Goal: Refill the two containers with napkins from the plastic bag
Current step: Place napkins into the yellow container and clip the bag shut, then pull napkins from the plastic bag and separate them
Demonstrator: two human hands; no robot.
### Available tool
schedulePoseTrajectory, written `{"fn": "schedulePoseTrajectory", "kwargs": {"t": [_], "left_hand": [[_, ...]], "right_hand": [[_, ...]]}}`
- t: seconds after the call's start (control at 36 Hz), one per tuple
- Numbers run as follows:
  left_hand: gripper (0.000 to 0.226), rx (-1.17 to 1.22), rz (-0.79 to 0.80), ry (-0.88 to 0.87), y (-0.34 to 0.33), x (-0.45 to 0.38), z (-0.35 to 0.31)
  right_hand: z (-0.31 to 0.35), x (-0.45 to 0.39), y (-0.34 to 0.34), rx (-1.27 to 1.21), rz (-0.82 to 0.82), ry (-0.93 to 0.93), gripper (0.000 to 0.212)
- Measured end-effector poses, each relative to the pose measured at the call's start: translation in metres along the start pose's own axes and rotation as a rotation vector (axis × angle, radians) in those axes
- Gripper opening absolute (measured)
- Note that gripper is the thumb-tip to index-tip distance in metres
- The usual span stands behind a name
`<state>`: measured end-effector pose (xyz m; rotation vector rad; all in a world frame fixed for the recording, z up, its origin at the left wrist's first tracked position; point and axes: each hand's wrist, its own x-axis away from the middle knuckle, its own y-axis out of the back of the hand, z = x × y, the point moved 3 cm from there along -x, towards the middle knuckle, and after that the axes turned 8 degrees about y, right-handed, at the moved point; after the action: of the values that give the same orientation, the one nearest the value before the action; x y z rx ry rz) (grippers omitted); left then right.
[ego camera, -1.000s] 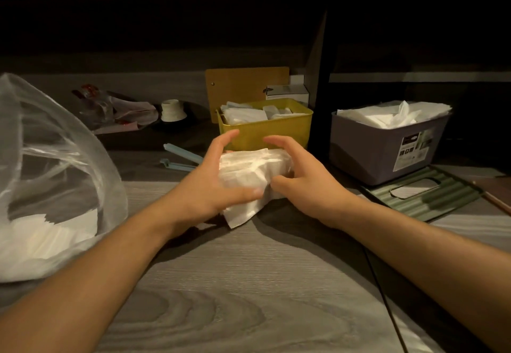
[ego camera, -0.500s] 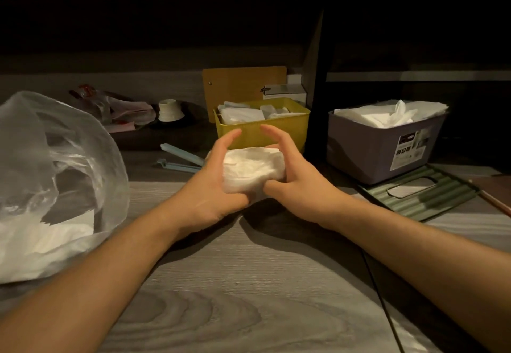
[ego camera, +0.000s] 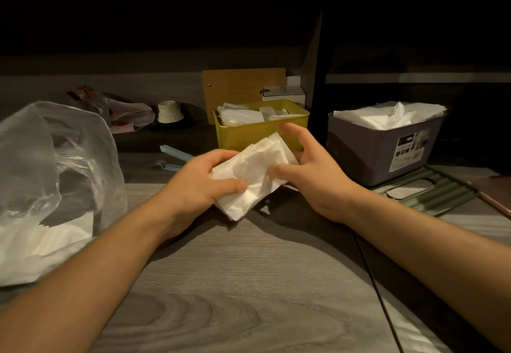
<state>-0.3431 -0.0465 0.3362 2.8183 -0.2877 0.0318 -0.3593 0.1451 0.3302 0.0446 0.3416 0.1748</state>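
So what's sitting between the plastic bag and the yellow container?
In the head view, a pale blue clip lies on the table between the plastic bag and the yellow container.

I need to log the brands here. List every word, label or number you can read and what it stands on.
None can be read.
Label on the grey container: white and dark print with small pictures, too small and blurred.
Red-printed wrapper at the back left: markings blurred.
White box behind the yellow container: no legible text.
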Motion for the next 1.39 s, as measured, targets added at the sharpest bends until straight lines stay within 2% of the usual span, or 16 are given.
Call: {"fn": "schedulePoseTrajectory", "kwargs": {"t": [0.08,0.17,0.22,0.31,0.44,0.53,0.64,0.78,0.94,1.0,1.06,1.08,1.17,1.25,1.39], "left_hand": [[0.035,0.077,0.056,0.041,-0.006,0.002,-0.001],[0.041,0.217,0.054,0.046,-0.012,0.003,-0.002],[0.036,0.324,0.063,0.062,-0.015,0.005,-0.004],[0.031,0.366,0.082,0.074,-0.019,0.006,-0.005],[0.044,0.395,0.09,0.085,-0.024,0.009,-0.005],[0.05,0.45,0.08,0.082,-0.026,0.01,-0.006],[0.031,0.479,0.074,0.092,-0.026,0.01,-0.008],[0.025,0.466,0.06,0.065,-0.024,0.008,-0.005],[0.025,0.48,0.084,0.065,-0.022,0.007,-0.005],[0.026,0.475,0.079,0.059,-0.022,0.007,-0.004],[0.027,0.472,0.074,0.058,-0.021,0.007,-0.003],[0.027,0.472,0.075,0.058,-0.021,0.007,-0.003],[0.028,0.456,0.087,0.058,-0.021,0.006,-0.002],[0.029,0.44,0.096,0.054,-0.021,0.005,-0.001],[0.029,0.435,0.113,0.048,-0.021,0.004,-0.002]], "right_hand": [[-0.001,-0.002,0.0,-0.284,-0.064,-0.077,0.079],[-0.004,0.001,-0.006,-0.529,0.001,-0.215,0.065],[-0.005,0.003,-0.011,-0.582,0.042,-0.278,0.053],[-0.007,0.002,-0.011,-0.53,0.01,-0.241,0.048],[-0.002,0.003,-0.012,-0.366,-0.105,-0.175,0.069],[0.013,-0.001,-0.007,-0.264,-0.14,-0.143,0.071],[0.042,-0.025,0.007,-0.148,-0.17,-0.141,0.081],[0.073,-0.084,0.023,0.119,-0.262,0.004,0.089],[0.097,-0.138,0.026,-0.003,-0.312,0.041,0.078],[0.093,-0.145,0.025,0.147,-0.299,-0.047,0.061],[0.085,-0.147,0.024,0.435,-0.206,-0.183,0.043],[0.082,-0.147,0.022,0.61,-0.142,-0.228,0.038],[0.073,-0.151,0.021,0.919,-0.033,-0.345,0.027],[0.065,-0.158,0.019,1.086,0.104,-0.435,0.029],[0.063,-0.163,0.008,1.409,0.207,-0.337,0.032]]}}
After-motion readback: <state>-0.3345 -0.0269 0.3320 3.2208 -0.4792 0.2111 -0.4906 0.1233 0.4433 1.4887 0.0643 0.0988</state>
